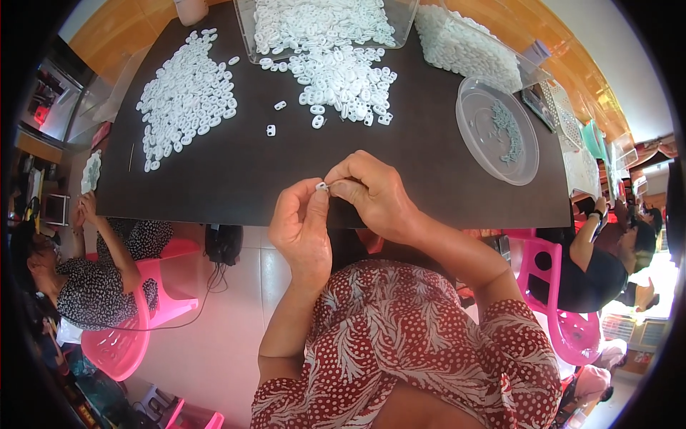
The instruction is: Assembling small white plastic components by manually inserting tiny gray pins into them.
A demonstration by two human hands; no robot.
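Observation:
A small white plastic piece (321, 186) with dark openings sits pinched between the thumb and forefinger of my left hand (303, 223), just above the table's near edge. My right hand (379, 193) meets it from the right, thumb and forefinger closed together at the piece; what they hold is too small to make out. Two similar loose two-holed white pieces lie beyond my hands, one (271, 130) nearer and one (280, 105) farther. Farther off, a heap of white pieces (346, 82) spills from a clear tray (246, 36).
Another spread of white oval pieces (187, 96) covers the left of the dark table (236, 179). On the right stand a round clear lid (471, 136) with small greenish parts and a filled clear box (468, 50). A thin stick (131, 157) lies far left. Co-workers sit at both sides.

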